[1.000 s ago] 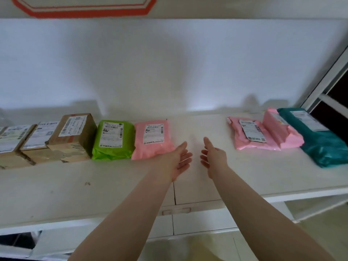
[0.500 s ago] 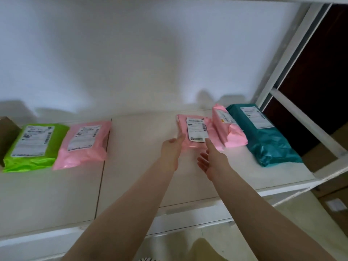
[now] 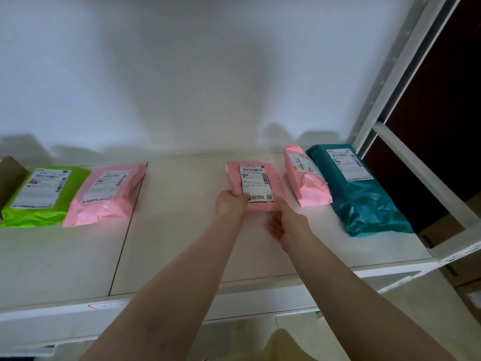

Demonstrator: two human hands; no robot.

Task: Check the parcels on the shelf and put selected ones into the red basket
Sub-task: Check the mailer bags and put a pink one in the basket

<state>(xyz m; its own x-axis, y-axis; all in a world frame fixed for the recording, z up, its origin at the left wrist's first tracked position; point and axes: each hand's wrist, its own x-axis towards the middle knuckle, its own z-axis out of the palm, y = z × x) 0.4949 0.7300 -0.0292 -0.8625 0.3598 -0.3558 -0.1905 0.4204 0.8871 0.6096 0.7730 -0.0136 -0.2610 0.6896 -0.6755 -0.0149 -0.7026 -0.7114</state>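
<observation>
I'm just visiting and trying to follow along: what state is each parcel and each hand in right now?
Middle pink parcel: flat on the shelf, label up, gripped.
Left hand: grips its near left corner.
Right hand: open, thumb touching its near right edge.
Green parcel: flat, untouched.
Left pink parcel: flat, untouched.
Small pink parcel: leaning against the teal one.
Teal parcel: flat, untouched.

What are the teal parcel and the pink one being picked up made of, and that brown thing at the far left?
The teal parcel looks like glossy plastic film: it wrinkles and catches light. The pink parcel with the label, which the left hand grips, seems a duller, softer plastic mailer. The brown box is probably matte cardboard, but only its corner shows.
</observation>
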